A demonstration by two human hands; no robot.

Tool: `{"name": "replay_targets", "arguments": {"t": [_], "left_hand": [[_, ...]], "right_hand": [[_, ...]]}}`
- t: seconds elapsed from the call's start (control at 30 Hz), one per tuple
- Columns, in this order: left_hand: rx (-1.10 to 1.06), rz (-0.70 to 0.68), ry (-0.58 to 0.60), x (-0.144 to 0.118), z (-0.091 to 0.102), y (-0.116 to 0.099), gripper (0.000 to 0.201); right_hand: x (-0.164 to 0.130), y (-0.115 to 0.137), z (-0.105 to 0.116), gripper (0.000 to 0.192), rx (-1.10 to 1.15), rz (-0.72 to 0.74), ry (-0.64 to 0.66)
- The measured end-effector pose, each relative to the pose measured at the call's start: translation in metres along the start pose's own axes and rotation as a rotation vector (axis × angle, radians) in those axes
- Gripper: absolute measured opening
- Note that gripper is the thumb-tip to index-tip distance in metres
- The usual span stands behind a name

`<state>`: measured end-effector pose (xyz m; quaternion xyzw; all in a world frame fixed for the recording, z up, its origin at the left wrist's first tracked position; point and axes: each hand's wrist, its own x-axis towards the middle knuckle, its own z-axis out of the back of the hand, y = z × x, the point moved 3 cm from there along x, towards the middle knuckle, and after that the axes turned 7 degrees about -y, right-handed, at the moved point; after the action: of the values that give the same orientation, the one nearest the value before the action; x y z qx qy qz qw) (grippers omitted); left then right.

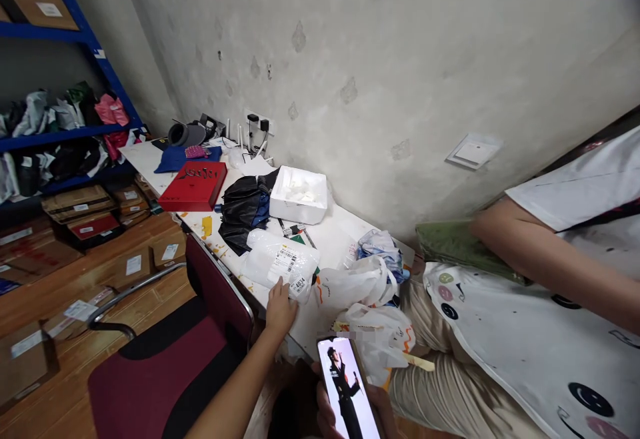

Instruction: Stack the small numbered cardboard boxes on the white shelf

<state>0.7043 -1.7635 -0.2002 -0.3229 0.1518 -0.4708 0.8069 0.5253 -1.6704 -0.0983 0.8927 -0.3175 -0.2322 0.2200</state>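
My left hand point(281, 309) is at the near edge of a white plastic-wrapped parcel point(260, 252) with a printed label marked 4034 point(300, 283). Its fingers are bent over that edge, and the thumb is hard to make out. The parcel lies on the white table, beside a folded black umbrella point(240, 209). Low in the view, my right hand point(327, 402) is wrapped around a phone point(347, 385). Its lit screen shows a figure in dark clothes. White plastic bags point(357, 285) sit right of the parcel.
A white foam box point(299, 195) and a red box point(194, 187) stand farther back on the table point(345, 222). A maroon chair point(150, 365) is at the left. Another person point(525, 332) sits close on the right. Blue shelves point(75, 133) hold packages; cartons cover the floor.
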Motion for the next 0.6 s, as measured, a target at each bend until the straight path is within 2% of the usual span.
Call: {"name": "replay_targets", "arguments": {"t": [0.07,0.17,0.27,0.43,0.6], "left_hand": [[-0.019,0.052,-0.056,0.003,0.001,0.004,0.038],[-0.034,0.230,-0.173,0.012,0.001,0.012,0.043],[-0.063,0.326,-0.179,0.023,-0.004,0.017,0.045],[-0.129,0.188,-0.046,0.029,-0.010,0.009,0.047],[-0.122,0.087,-0.064,0.019,0.000,0.000,0.052]], "right_hand": [[0.003,-0.002,0.000,0.059,0.076,-0.001,0.073],[0.004,-0.004,0.000,0.058,0.118,0.000,0.108],[0.004,-0.004,-0.001,0.058,0.119,-0.006,0.104],[0.004,-0.006,0.001,0.060,0.091,-0.035,0.065],[0.004,-0.007,0.003,0.060,0.065,-0.049,0.028]]}}
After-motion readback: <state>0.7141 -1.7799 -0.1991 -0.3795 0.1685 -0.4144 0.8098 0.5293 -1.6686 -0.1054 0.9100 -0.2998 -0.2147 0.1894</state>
